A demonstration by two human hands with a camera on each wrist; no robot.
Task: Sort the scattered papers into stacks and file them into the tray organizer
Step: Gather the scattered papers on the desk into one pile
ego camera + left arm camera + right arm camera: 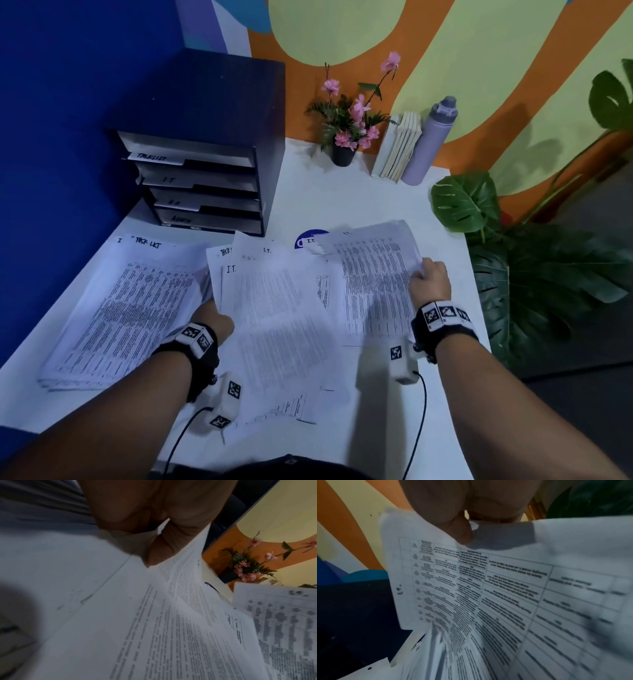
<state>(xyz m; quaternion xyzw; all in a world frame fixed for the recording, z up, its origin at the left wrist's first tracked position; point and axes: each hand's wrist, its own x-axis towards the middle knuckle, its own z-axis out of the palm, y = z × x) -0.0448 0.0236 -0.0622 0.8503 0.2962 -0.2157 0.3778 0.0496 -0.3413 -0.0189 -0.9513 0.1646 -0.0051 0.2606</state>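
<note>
On the white table in the head view, the tray organizer carries labels "TASKLIST", "I.T" and "ADMIN"; a stack headed "TASK LIST" lies before it. From the left wrist, the left hand pinches a loose "I.T." sheet. From the right wrist, the right hand pinches a table-printed sheet, lifted.
</note>
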